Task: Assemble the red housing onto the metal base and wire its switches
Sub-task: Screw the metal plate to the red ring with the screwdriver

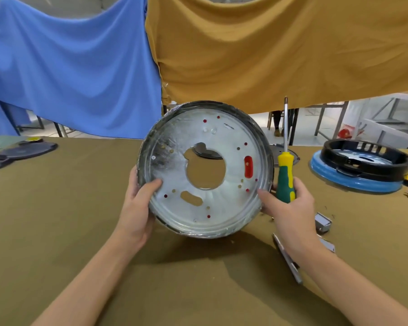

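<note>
Metal base [205, 170] is held up tilted over the bench [57, 208], red showing through its holes. Left hand [137, 208] grips the rim at 8 o'clock, right hand [290, 208] at 4 o'clock, its grip also wrapped round an upright yellow-green screwdriver [284, 175]

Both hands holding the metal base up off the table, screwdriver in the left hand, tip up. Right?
Not quite. The screwdriver is in the right hand, not the left. The head view shows that hand gripping the handle, tip up, while its thumb also steadies the metal base. The left hand holds only the base's other edge. The base is indeed lifted off the table.
</note>
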Demonstrator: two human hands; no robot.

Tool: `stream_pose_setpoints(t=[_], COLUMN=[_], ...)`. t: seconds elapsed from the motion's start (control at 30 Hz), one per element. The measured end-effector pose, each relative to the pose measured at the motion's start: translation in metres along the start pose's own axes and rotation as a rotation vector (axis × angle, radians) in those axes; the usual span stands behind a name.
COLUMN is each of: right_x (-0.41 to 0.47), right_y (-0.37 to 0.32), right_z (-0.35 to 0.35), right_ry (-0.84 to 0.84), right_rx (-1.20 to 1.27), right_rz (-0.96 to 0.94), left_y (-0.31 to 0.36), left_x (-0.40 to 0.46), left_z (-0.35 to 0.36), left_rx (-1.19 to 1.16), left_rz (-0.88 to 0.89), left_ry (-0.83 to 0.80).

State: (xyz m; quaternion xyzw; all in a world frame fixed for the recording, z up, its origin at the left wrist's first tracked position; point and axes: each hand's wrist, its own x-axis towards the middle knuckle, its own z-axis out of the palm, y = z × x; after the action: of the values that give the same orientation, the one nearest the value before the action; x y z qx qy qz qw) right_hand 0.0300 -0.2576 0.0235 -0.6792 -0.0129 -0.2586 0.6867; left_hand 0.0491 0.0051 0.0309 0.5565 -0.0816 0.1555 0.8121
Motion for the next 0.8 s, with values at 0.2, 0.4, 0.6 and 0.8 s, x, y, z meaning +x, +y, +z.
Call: stream_pose_setpoints(t=[0.2, 0.4, 0.6, 0.8], right_x=[-0.0008, -0.0004, 0.0028, 0.0077], right_y=[-0.0003, 0.0003, 0.0025, 0.0002], right_z=[-0.001, -0.002, -0.0017, -0.0059], right_ry=[0.012, 0.013, 0.102, 0.045], right_rx=[-0.003, -0.024, 0.087, 0.207], right_rz=[-0.015, -0.033, 0.021, 0.062], left_y=[-0.0029, -0.0031, 0.0005, -0.0031], left_x=[0.0012, 0.0021, 0.0002, -0.0002], left_z=[-0.0014, -0.0018, -0.0032, -0.0053], left_rx=[-0.013, -0.022, -0.015, -0.018], left_rz=[-0.013, -0.033, -0.157, -0.176], left_ry=[-0.027, -0.047, -0.228, -0.207])
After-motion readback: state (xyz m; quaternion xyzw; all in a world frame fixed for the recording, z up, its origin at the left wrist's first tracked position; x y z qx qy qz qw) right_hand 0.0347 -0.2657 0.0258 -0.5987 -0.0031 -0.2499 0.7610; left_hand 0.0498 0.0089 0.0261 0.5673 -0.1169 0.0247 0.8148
